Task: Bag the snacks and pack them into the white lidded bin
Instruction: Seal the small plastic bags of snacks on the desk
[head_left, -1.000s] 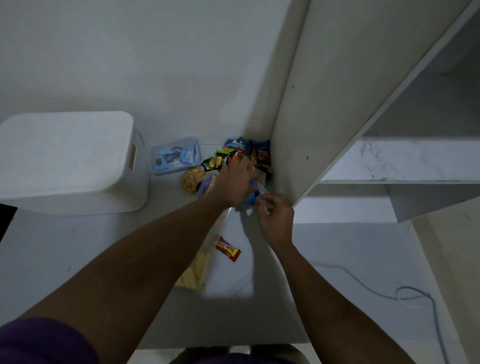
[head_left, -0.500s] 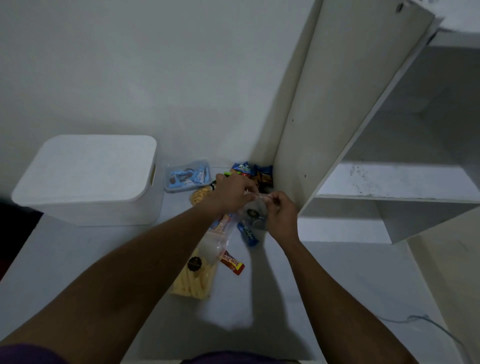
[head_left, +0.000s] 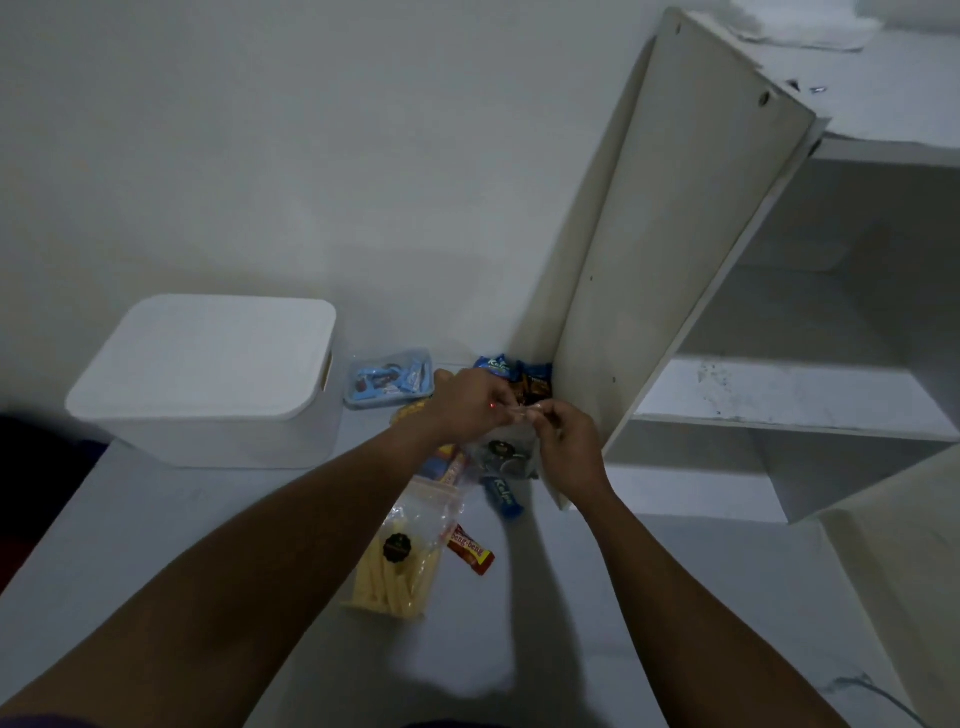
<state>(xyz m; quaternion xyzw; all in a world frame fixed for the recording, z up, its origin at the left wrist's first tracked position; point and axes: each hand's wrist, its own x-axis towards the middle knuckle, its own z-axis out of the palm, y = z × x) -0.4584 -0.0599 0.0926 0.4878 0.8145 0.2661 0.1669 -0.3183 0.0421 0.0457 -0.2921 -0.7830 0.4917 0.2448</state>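
**Small clear bag pinched at its mouth by both hands; bin lid on.**

The white lidded bin (head_left: 208, 374) stands far left, closed, well apart from the work. Towards centre, a bag of cheese sticks (head_left: 400, 566) and a Beng-Beng bar (head_left: 470, 551) lie on the pale surface. The left hand (head_left: 467, 405) and right hand (head_left: 566, 441) meet fingertip to fingertip, each pinching the top edge of the small clear bag (head_left: 504, 452) hanging below. Judgement: the zip strip is being worked. Advise pinching along its whole length, with the contents kept below it. Whether the seal is closed cannot be told.
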